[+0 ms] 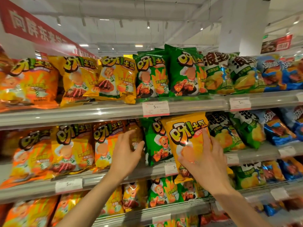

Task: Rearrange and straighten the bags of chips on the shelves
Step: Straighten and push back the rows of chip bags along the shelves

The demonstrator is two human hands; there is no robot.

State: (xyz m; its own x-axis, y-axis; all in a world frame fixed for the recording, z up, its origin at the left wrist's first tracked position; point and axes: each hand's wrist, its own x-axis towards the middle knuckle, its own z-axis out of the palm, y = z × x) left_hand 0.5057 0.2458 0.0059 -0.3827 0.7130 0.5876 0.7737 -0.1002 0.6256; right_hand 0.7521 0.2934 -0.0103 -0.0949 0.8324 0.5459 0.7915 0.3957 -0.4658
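Rows of chip bags fill the shelves. My right hand grips a yellow chip bag, held out in front of the middle shelf, over the green bags. My left hand reaches into the middle shelf, with its fingers curled round the edge of a dark orange bag standing between an orange bag and the green ones. The yellow bag hides part of the bags behind it.
The top shelf carries orange, yellow, green and blue bags. Price tags hang on the shelf rails. A lower shelf holds more bags. A white pillar rises at the back right.
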